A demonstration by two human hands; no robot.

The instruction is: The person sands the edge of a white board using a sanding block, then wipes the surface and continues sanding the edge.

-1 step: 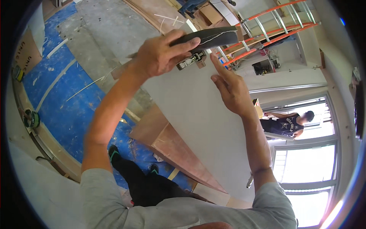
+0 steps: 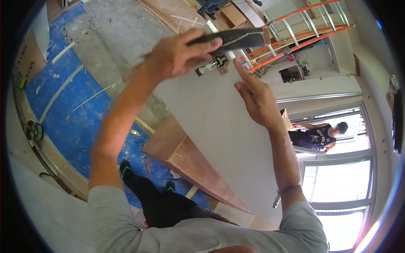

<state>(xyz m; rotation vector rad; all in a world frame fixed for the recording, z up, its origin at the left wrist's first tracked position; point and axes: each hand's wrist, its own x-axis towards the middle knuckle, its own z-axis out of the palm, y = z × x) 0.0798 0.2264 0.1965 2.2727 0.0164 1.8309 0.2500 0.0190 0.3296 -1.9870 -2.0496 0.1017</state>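
Note:
My left hand [image 2: 175, 55] is closed on a black sanding block [image 2: 242, 39], which looks like a dark sheet with a pale ragged edge folded round brown wood. The block lies across the far edge of a large pale door panel [image 2: 206, 122]. Just below it, a metal cabinet hinge [image 2: 213, 66] is fixed near that edge. My right hand [image 2: 257, 99] has its fingers stretched out and lies at the panel's far right part, its fingertips close to the edge. Nothing shows in it. Motion slightly blurs my left forearm.
Below the panel stands a reddish wooden box-like support [image 2: 185, 156]. An orange ladder [image 2: 291, 33] leans at the far right. Blue sheeting [image 2: 80, 105] covers floor at the left, with cans [image 2: 34, 130] along the wall. A person [image 2: 318, 137] is by the window.
My left hand and forearm have shifted slightly to the left, and the black block has tilted a little. My right hand has hardly moved.

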